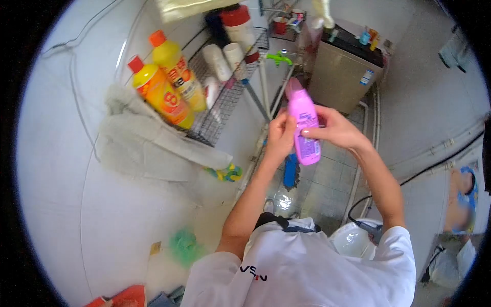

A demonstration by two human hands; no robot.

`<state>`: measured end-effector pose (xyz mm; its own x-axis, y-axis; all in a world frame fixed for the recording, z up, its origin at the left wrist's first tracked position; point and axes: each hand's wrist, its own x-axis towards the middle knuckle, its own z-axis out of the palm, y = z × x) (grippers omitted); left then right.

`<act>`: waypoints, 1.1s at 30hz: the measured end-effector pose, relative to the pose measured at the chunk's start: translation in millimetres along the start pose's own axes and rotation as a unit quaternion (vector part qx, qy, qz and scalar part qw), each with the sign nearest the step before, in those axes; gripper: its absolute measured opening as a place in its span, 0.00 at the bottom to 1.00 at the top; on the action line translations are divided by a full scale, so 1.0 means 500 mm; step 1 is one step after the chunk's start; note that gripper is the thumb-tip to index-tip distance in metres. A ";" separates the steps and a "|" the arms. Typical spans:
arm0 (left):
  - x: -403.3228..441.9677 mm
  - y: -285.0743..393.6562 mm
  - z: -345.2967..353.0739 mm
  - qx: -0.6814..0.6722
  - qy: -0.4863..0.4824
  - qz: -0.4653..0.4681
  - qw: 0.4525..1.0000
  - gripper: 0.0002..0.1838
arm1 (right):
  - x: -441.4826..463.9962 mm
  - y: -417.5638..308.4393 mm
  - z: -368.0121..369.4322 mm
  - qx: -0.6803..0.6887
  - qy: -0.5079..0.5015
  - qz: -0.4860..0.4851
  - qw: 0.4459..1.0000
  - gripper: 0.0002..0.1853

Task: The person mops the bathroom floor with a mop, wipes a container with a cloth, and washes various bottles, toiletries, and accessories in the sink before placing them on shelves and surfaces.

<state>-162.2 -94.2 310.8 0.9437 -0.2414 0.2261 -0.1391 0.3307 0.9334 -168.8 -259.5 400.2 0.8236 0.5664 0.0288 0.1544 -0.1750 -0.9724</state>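
Note:
A pink-purple bottle (306,115) with printed labels is held up in front of me between both hands. My left hand (282,134) grips it from the left side, fingers closed against it. From the right, my right hand (335,128) holds it with the thumb across its front. Beyond the bottle's top, a green tap (279,58) sticks out from the wall. Below the bottle, a blue brush head (291,171) is near the tiled floor.
A wire shelf (217,120) on the left wall carries yellow bottles (163,92) and white containers. A washing machine (341,74) stands ahead. At the lower right is a white basin (353,240) with a black hose. Grey cloth (148,148) hangs under the shelf.

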 end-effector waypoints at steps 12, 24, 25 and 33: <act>-0.108 0.011 -0.003 -0.092 0.111 -0.112 0.983 0.15 | 0.325 -0.313 0.081 -0.107 0.235 -0.271 0.927 0.22; -0.143 -0.003 -0.011 -0.117 0.092 -0.151 0.977 0.12 | 0.595 -0.250 0.080 -0.387 0.012 -0.218 0.896 0.34; -0.139 -0.004 -0.012 -0.127 0.096 -0.159 0.974 0.13 | 0.608 -0.249 0.085 -0.438 0.005 -0.237 0.867 0.33; -0.093 -0.062 -0.048 -0.570 0.116 -0.315 0.750 0.07 | 0.456 -0.219 0.075 -0.439 0.205 -0.358 0.798 0.21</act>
<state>-194.5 -71.5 264.8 0.7602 -0.5552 -0.3374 0.5780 0.8151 -0.0390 -18.1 -81.1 504.5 0.4344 0.4949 0.7525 0.8402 -0.5237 -0.1406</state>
